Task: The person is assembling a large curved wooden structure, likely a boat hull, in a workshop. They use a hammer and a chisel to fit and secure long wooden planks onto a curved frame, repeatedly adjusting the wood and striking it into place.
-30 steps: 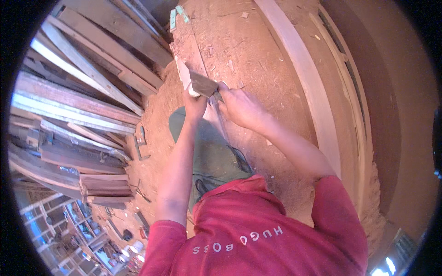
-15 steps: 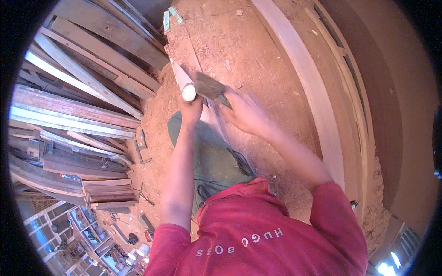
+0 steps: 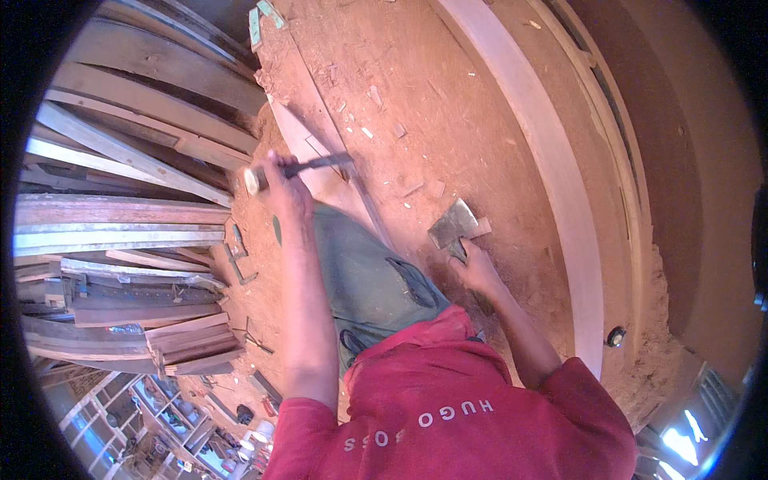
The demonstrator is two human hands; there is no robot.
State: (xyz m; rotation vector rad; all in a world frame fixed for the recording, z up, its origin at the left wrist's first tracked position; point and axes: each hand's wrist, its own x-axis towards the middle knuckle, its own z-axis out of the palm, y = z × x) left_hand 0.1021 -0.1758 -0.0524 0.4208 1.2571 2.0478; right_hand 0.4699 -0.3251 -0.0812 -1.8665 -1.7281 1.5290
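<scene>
My left hand point(image 3: 290, 190) is closed around the handle of a chisel point(image 3: 326, 162). Its dark blade points right, held across a pale wooden board point(image 3: 294, 132), and its light round butt sticks out to the left of my fist. Dark outlines mark the board beside the blade; whether the tip touches wood I cannot tell. Off to the right and lower, my right hand point(image 3: 480, 270) grips the short handle of a broad flat-bladed tool point(image 3: 453, 225) that resembles a hatchet. A small wood piece point(image 3: 482, 227) shows beside its grey blade. The board runs under my green-trousered leg point(image 3: 368, 260).
Stacked planks point(image 3: 120, 210) fill the left side. A clamp-like metal tool point(image 3: 238, 260) lies on the dusty ground near them. To the right a long curved plank point(image 3: 552, 152) runs along the ground beside a wall. Wood chips point(image 3: 374, 96) are scattered ahead.
My right hand and its flat-bladed tool have moved away from the chisel's butt, down and to the right. My left hand has turned the chisel from pointing away to lying sideways.
</scene>
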